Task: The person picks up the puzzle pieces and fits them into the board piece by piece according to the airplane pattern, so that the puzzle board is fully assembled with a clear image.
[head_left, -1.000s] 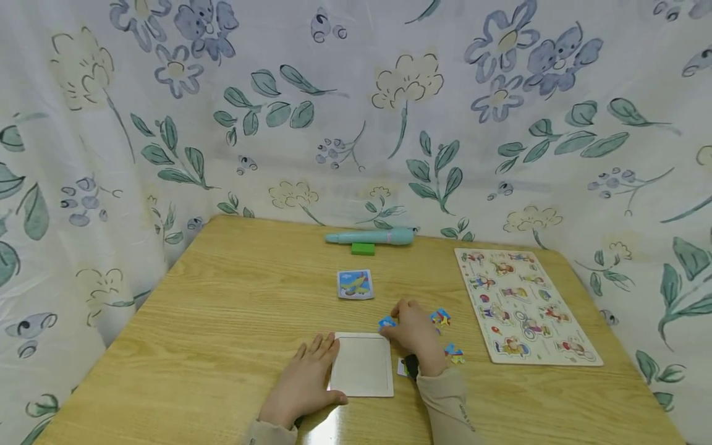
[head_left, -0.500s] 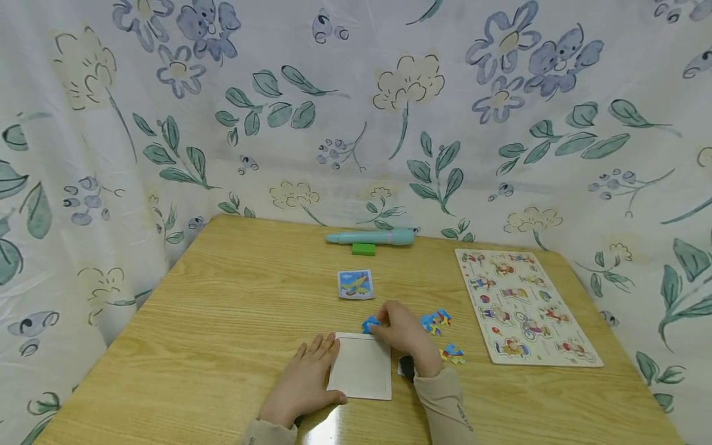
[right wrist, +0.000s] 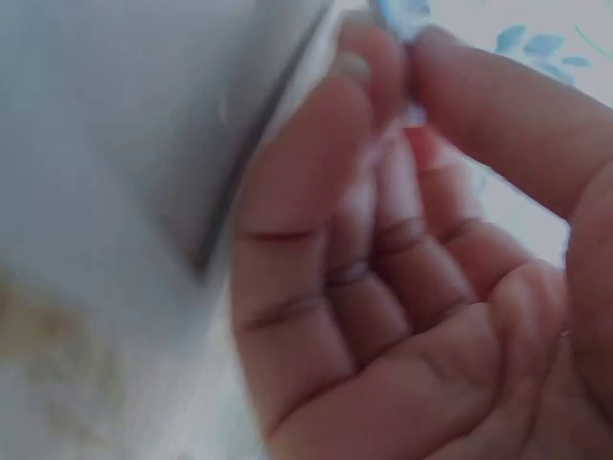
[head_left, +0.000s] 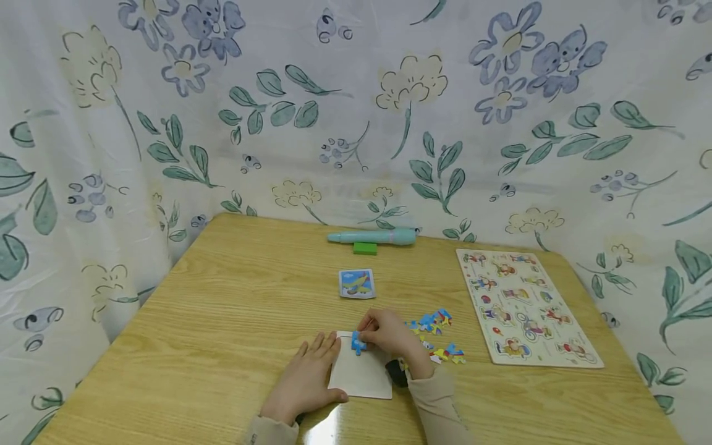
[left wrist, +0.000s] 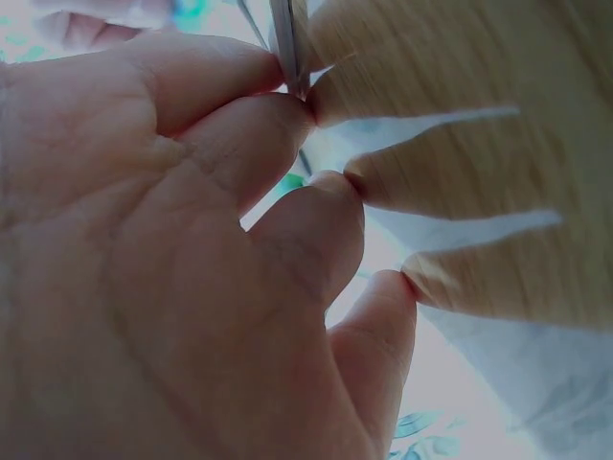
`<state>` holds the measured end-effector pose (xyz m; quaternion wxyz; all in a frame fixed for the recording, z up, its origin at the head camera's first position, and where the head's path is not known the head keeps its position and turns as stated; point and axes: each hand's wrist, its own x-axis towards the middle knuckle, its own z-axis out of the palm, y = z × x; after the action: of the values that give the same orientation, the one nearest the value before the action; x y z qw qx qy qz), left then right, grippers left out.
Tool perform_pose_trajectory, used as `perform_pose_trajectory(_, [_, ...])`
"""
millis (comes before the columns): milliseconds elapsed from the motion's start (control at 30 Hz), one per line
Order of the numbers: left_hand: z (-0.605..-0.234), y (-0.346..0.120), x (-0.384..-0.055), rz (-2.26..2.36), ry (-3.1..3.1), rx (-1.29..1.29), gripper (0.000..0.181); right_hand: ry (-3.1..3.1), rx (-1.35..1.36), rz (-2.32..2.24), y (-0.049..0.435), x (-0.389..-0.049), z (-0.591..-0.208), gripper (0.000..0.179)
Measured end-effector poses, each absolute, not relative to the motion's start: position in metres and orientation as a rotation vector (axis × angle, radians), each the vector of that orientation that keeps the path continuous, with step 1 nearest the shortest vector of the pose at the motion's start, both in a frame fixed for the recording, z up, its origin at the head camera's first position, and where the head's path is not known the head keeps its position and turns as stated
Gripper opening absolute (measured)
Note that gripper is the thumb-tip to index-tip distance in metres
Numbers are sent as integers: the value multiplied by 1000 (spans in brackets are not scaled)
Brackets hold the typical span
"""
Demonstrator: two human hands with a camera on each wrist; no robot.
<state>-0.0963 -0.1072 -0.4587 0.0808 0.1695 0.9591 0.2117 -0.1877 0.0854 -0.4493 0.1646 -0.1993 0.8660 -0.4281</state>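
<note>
A square, pale puzzle tray (head_left: pixel 361 378) with a thin raised border lies at the table's front. My left hand (head_left: pixel 306 380) rests spread along its left side, fingertips at the top left corner and thumb by the lower edge. Between thumb and fingers, my right hand (head_left: pixel 392 337) pinches a blue jigsaw piece (head_left: pixel 358 342) over the tray's upper part. In the right wrist view only a blurred bit of that piece (right wrist: pixel 407 14) shows at the fingertips. Several loose jigsaw pieces (head_left: pixel 436 321) in blue, yellow and red lie right of the tray, some partly behind the right wrist.
A picture card of a yellow plane (head_left: pixel 357 283) lies behind the tray. Farther back are a teal pen-shaped object (head_left: pixel 372 236) and a green block (head_left: pixel 364 248). At the right lies a large peg puzzle board (head_left: pixel 525 306). A floral curtain (head_left: pixel 356 123) borders the table.
My right hand has carried the blue jigsaw piece leftward and toward me, from beyond the tray's top right corner to over its upper part. The left hand stays in place.
</note>
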Motion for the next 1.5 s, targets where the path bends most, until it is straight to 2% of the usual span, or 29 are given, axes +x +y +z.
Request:
perform_pose_trajectory(600, [-458, -107, -97, 624, 2891, 530, 99, 2744, -537, -994, 58, -180, -457, 17])
perform_pose_trajectory(867, [-460, -106, -94, 667, 2854, 509, 99, 2527, -432, -1270, 111, -186, -449, 20])
perform_pose_trajectory(1000, [-458, -107, -95, 684, 2865, 517, 101, 2692, -251, -1232, 149, -193, -449, 19])
perform_pose_trajectory(1133, [-458, -109, -95, 689, 2861, 510, 102, 2831, -80, -1122, 175, -199, -455, 31])
perform_pose_trajectory(1300, [-460, -108, -95, 687, 2849, 498, 101, 2855, -78, -1013, 187, -201, -458, 38])
perform_pose_trajectory(1500, [-461, -107, -95, 673, 2852, 507, 101, 2913, -73, -973, 185, -200, -457, 26])
